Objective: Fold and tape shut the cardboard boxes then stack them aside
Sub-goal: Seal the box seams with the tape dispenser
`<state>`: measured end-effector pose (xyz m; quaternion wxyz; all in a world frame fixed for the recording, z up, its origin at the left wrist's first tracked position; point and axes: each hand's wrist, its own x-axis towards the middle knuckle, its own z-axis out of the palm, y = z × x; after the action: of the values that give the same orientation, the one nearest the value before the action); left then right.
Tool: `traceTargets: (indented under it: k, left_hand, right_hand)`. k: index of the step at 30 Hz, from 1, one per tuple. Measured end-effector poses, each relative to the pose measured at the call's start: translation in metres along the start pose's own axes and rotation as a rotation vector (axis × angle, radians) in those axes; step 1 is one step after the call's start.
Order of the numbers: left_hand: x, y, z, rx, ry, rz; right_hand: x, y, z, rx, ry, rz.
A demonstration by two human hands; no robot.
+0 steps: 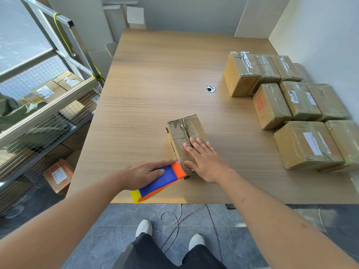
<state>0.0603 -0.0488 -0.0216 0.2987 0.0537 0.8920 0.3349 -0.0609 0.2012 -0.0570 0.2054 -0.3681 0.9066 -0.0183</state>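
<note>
Centre frame: your right hand (204, 159) presses flat on the cardboard box (183, 133); your left hand (144, 174) grips the tape dispenser (165, 181) at its near end.

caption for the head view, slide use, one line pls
Right hand presses box flaps flat while left hand brings tape dispenser to its near edge; taped boxes sit at right.

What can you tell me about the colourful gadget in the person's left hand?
The tape dispenser looks like plastic: blue body, orange front, yellow rear. It lies tilted at the table's near edge, its orange end against the near end of the cardboard box. The left hand grips it from above; the tape itself is hard to make out.
</note>
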Motion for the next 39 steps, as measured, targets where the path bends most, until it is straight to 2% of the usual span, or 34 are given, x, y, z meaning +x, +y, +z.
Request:
traceTargets:
  k: [12,30,32,36,39]
  left_hand:
    - [-0.021,0.006,-0.015,0.092,0.022,0.023]
    - [-0.001,-0.008,-0.005,0.059,0.030,-0.032]
    - [0.010,-0.011,-0.004,0.049,0.026,-0.027]
    - [0.005,-0.046,-0.004,0.189,-0.082,-0.101]
    - [-0.004,-0.059,-0.019,0.116,-0.001,-0.107]
  right_hand:
    - [0.002,0.003,0.002,0.021,-0.001,-0.003]
    - [0.001,0.002,0.004,0.042,0.019,0.002]
    - [0.001,0.002,0.002,0.037,0.011,0.008]
    - [0.001,-0.001,-0.001,0.039,-0.027,0.012]
    - [0.000,-0.002,-0.004,0.059,-0.019,0.025]
